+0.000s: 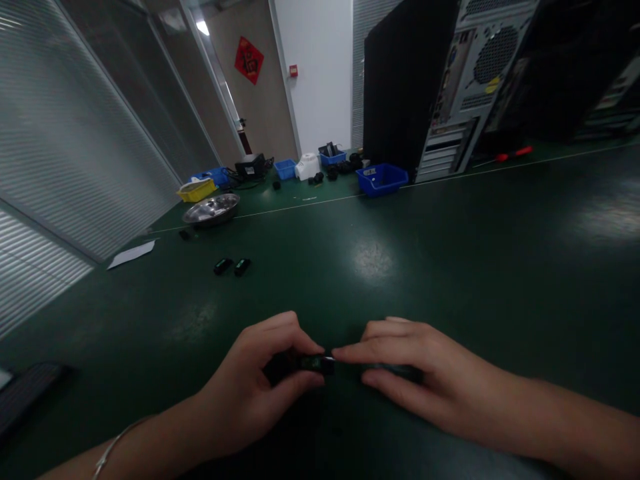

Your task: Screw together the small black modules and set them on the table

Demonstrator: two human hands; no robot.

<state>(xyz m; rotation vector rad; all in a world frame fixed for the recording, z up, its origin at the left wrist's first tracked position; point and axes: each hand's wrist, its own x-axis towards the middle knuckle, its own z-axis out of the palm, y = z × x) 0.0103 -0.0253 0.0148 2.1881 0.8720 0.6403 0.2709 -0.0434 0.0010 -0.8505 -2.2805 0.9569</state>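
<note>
Between the thumb and index finger of my left hand [267, 377] is a small black device [316, 363] with a greenish face, held low over the green table. My right hand [420, 367] reaches in from the right, its index fingertip at the device's right end. The right thumb is apart from that finger, with nothing between them. Farther off at the left, two similar small black devices [223, 266] [242, 267] lie side by side on the table [310, 267].
A metal dish [212, 209] and a yellow bin [197, 191] stand at the back left. Toward the back right are a blue bin [382, 180] and a computer case [410, 87]. White paper [131, 255] and a keyboard [33, 393] lie at the left.
</note>
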